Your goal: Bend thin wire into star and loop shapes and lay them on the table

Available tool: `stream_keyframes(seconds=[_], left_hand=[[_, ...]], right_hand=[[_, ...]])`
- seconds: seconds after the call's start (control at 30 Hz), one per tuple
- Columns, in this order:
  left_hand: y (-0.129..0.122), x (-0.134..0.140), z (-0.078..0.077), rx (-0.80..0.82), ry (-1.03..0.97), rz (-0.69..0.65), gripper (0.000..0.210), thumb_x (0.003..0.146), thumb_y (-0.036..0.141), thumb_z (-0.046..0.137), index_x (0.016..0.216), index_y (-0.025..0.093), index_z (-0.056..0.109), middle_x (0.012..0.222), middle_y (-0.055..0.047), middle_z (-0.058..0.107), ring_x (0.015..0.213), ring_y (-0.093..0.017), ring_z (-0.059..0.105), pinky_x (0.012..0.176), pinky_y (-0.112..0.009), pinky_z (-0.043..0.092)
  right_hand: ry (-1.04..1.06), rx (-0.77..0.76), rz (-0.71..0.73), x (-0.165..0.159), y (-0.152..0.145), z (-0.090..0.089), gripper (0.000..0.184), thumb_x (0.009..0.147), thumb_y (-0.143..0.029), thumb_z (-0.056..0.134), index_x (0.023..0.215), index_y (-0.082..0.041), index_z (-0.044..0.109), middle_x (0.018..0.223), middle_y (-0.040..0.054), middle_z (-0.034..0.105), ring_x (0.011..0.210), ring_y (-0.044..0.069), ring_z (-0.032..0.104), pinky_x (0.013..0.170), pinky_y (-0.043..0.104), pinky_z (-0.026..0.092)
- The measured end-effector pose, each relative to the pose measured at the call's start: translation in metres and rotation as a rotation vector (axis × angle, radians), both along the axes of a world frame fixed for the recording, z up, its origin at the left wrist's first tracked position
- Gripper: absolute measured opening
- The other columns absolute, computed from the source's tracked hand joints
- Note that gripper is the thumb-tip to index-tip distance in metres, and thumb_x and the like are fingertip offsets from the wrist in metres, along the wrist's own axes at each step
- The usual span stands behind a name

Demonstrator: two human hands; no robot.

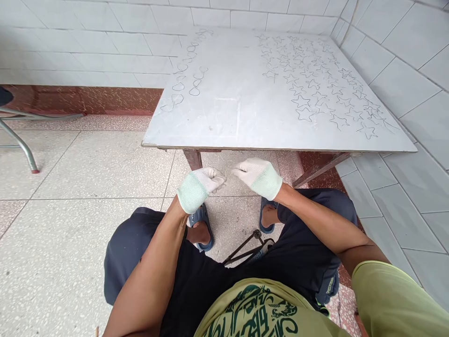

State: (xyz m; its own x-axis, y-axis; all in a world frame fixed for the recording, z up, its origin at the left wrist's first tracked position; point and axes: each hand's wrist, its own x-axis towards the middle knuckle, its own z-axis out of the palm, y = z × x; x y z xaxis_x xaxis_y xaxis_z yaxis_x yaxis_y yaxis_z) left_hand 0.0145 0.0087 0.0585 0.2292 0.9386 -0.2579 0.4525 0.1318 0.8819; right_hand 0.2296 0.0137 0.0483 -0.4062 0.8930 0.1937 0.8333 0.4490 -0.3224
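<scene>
Both hands wear white gloves with pale green cuffs and meet in front of the table's near edge, above the floor. My left hand [211, 179] is closed, its fingertips pinched on a thin wire [228, 170]. From the other side my right hand [256, 174] pinches the same wire, fingers pressed together and pointing left. Only a short, faint piece of the wire shows between and just above the fingertips; its full shape is too fine to make out.
Beyond my hands stands a white-topped table [245, 126]. Many wire stars [313, 84] lie on its right side, and several looped wire shapes [196, 86] lie at its left. Tiled walls [403, 70] border it. A metal chair leg [21, 145] is at far left.
</scene>
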Motion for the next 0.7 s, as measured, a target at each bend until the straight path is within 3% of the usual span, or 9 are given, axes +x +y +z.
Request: stream_keyframes(seconds=[0.23,0.47,0.7], left_hand=[[0.001,0.003,-0.004,0.003,-0.034,0.039,0.027,0.076,0.046,0.07,0.067,0.022,0.061,0.059,-0.002,0.063,0.056,-0.015,0.055,0.058,-0.028,0.043],[-0.005,0.003,0.001,0.071,0.139,-0.016,0.028,0.079,0.048,0.064,0.073,0.021,0.066,0.064,-0.002,0.065,0.06,-0.017,0.054,0.057,-0.029,0.039],[-0.006,0.0,0.005,0.099,0.211,-0.097,0.026,0.074,0.047,0.063,0.067,0.022,0.063,0.063,0.001,0.057,0.061,-0.015,0.048,0.058,-0.028,0.037]], right_hand=[[-0.097,0.159,-0.011,-0.002,0.001,-0.011,0.048,0.111,-0.035,0.057,0.07,-0.02,0.075,0.071,0.005,0.072,0.071,0.02,0.056,0.072,0.037,0.028],[-0.135,0.367,0.077,-0.001,-0.008,-0.018,0.049,0.111,-0.03,0.053,0.068,-0.019,0.074,0.067,0.0088,0.07,0.071,0.022,0.057,0.075,0.04,0.03],[-0.158,0.372,0.109,0.002,-0.004,-0.029,0.04,0.106,-0.024,0.058,0.069,-0.018,0.072,0.068,0.0089,0.066,0.072,0.022,0.052,0.076,0.04,0.031]])
